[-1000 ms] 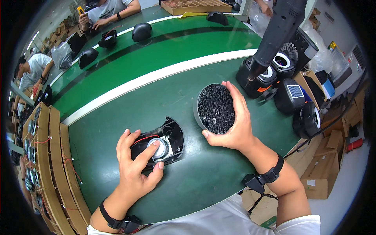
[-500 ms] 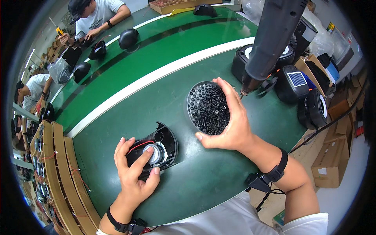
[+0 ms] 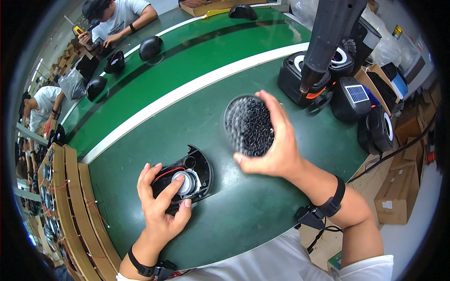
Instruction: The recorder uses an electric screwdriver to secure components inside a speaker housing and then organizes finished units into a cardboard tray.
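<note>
My right hand [image 3: 274, 145] grips the right side of a round, shallow tray [image 3: 230, 129] with a dimpled bottom. Small black screws [image 3: 258, 129] are heaped in its right half, and motion blurs its left half. To the left, a black plastic housing [image 3: 205, 180] with a curved rim lies on the green table. Inside it sits a small round speaker [image 3: 188, 183] with a red wire. My left hand [image 3: 161, 201] is around the housing's lower left, its index fingertip on the speaker's back and its thumb by the near edge.
A dark powered screwdriver [image 3: 323, 47] hangs at upper right, near black lamp-like units [image 3: 351, 98]. Beyond a white rail runs a green conveyor [image 3: 197, 44] carrying black shells [image 3: 150, 48]. Cardboard trays of speakers [image 3: 65, 196] stand left. Two people work at far left.
The tray is blurred and has shifted slightly, with its screws gathered more to the right. The hanging screwdriver has swung right and up. Shells on the conveyor have moved left. My left hand stays put.
</note>
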Motion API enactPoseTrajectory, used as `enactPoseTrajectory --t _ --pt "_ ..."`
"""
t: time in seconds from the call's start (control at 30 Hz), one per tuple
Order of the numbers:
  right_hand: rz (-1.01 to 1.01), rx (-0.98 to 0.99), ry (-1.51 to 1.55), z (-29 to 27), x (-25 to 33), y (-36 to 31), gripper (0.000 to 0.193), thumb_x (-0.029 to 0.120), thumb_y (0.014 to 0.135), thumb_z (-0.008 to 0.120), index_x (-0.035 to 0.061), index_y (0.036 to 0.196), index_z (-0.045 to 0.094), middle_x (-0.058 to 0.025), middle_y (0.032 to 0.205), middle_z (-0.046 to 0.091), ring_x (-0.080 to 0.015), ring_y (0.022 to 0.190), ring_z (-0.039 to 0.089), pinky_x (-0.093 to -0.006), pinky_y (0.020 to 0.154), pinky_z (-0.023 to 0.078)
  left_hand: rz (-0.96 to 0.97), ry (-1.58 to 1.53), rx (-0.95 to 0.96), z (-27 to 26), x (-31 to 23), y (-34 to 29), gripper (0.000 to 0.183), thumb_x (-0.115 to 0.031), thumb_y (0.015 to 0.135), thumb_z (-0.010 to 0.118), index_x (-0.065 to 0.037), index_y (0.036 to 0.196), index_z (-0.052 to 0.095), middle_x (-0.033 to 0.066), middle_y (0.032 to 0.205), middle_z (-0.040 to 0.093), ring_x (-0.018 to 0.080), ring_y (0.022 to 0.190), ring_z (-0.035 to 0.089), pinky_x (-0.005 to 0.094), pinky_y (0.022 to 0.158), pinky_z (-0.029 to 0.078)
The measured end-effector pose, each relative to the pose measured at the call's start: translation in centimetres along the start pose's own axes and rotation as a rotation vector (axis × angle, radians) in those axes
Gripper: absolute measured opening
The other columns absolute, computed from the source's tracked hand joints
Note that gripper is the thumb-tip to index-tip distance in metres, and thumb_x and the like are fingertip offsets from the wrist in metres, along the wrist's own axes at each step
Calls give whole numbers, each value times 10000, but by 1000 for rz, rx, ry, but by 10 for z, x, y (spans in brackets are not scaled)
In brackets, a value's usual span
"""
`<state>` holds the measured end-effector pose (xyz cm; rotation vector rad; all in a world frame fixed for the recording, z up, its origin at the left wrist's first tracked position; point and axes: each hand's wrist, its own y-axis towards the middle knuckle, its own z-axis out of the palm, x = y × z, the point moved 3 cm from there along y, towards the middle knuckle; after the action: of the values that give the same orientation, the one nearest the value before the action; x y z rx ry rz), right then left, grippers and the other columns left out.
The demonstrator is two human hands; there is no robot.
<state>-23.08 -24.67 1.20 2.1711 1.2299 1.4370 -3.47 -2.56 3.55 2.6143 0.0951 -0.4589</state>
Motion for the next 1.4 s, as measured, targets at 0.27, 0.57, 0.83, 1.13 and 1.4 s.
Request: enactPoseTrajectory --t 0.27,0.57,0.83,1.13,1.4 --pt "25 -36 -59 0 -2 -2 1167 346 557 904 -115 1453 316 -327 1394 446 -469 1292 464 -520 1114 372 8 -8 -11 3 2 0 470 -158 709 711 -79 1171 724 283 1374 508 490 1331 447 592 1133 320" --pt "93 114 -337 4 -8 1 1125 382 581 880 -167 1401 340 -326 1362 454 -477 1277 453 -527 1117 361 -8 -28 -29 4 -1 1 468 -167 710 721 -90 1171 727 283 1375 512 499 1329 443 599 1127 316" --pt "137 171 -442 -2 0 2 1098 437 636 850 -162 1410 354 -346 1416 438 -495 1284 451 -548 1119 335 -1 -58 -29 1 -3 5 477 -191 693 777 -93 1157 730 284 1335 509 467 1277 480 586 1128 313" --pt "143 -160 -294 -98 36 -8 549 285 807 786 -2 1223 572 -184 1256 582 -298 1188 545 -420 1050 413 51 58 136 -17 -17 21 465 -242 669 832 -121 1112 757 215 1351 558 442 1259 478 526 1070 391" --pt "-22 -265 -107 -81 57 93 271 64 1048 486 -77 1265 567 -209 1286 592 -292 1151 654 -395 1001 545 79 -24 95 -10 -3 14 478 -249 645 853 -109 1093 760 178 1213 585 388 1109 545 518 986 445"
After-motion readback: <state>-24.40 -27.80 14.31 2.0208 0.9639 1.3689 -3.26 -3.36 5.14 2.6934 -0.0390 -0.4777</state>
